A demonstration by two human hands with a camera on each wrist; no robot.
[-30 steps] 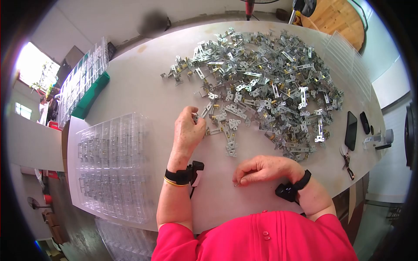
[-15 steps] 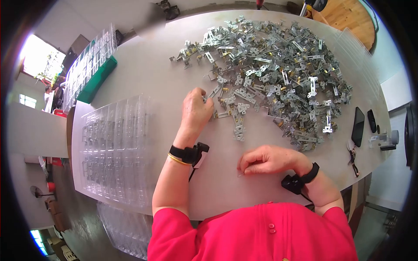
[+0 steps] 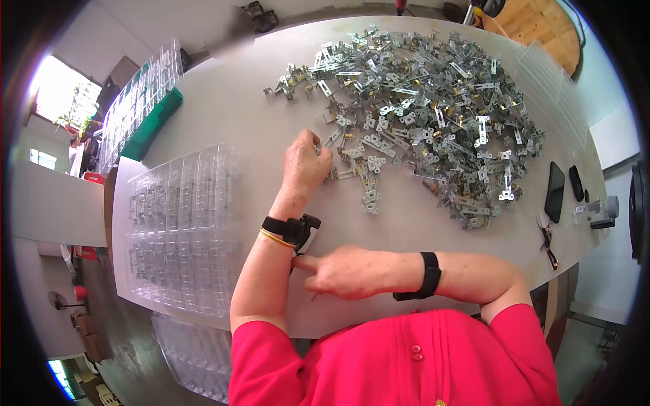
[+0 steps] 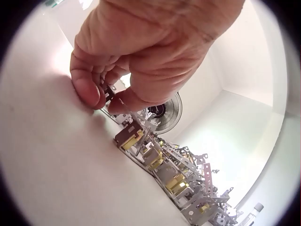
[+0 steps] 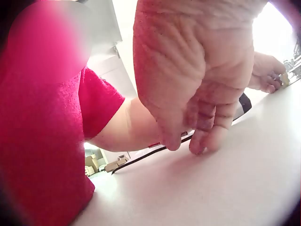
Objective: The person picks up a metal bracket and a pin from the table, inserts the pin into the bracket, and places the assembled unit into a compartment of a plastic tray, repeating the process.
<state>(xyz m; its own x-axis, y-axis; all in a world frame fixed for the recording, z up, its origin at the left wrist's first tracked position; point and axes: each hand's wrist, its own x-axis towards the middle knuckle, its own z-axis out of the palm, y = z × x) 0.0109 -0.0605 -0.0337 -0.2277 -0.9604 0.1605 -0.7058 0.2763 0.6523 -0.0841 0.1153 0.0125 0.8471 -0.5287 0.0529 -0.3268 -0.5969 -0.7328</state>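
Observation:
In the head view my left hand (image 3: 305,166) is at the near left edge of a large heap of metal brackets (image 3: 433,111). Its thumb and fingers pinch a small metal bracket (image 4: 109,92), mostly hidden by the fingertips in the left wrist view. Further brackets with brass-coloured parts (image 4: 134,141) lie just beyond. My right hand (image 3: 345,272) has come across beside the left forearm, low over the table, its index finger reaching the left wrist camera (image 3: 308,230). In the right wrist view its fingers are bent, beside a black cable (image 5: 141,157); I cannot tell whether they hold anything.
Clear plastic compartment trays (image 3: 183,230) lie on the left of the table, and more trays stand in a green bin (image 3: 152,125) behind. A phone (image 3: 554,193), pliers (image 3: 547,242) and a small clear bottle (image 3: 589,212) lie on the right.
My right hand has moved left, from the middle front of the table to the left forearm. The left hand stays by the heap, still pinching the bracket. The head view has shifted slightly.

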